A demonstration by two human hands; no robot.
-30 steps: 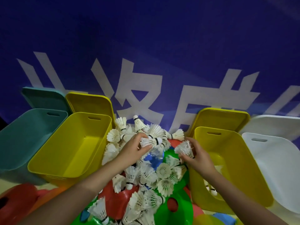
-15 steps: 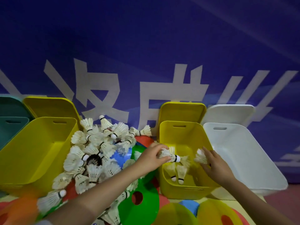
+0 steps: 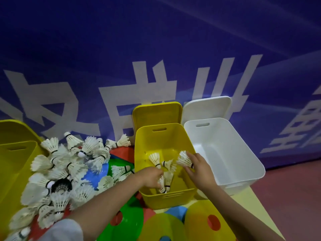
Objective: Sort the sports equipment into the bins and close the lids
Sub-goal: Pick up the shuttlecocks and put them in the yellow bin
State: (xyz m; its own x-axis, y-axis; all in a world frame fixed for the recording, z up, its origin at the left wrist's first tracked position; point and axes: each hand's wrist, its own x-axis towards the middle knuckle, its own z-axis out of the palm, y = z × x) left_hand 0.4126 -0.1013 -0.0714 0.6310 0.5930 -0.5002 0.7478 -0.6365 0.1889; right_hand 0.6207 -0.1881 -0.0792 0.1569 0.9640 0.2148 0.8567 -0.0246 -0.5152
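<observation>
Both hands reach into the middle yellow bin [image 3: 157, 141] to deposit shuttlecocks: the left hand [image 3: 152, 175] grips one low inside, the right hand [image 3: 196, 166] pinches another [image 3: 183, 158], while the unsorted pile [image 3: 66, 167] waits just beside.

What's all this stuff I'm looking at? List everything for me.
yellow bin: one, yellow, centre, open, several shuttlecocks inside
yellow lid: one, upright behind that bin
white bin: one, white, right of it, nothing seen inside
white lid: one, upright behind it
second yellow bin: one, far left, partly cut off
shuttlecock pile: many, white, one black, left of centre
flat cones: several; green, red, blue, yellow; under the pile and in front
banner: one, blue, white characters, behind
left hand: reaching into the yellow bin
right hand: holding a shuttlecock over it
</observation>
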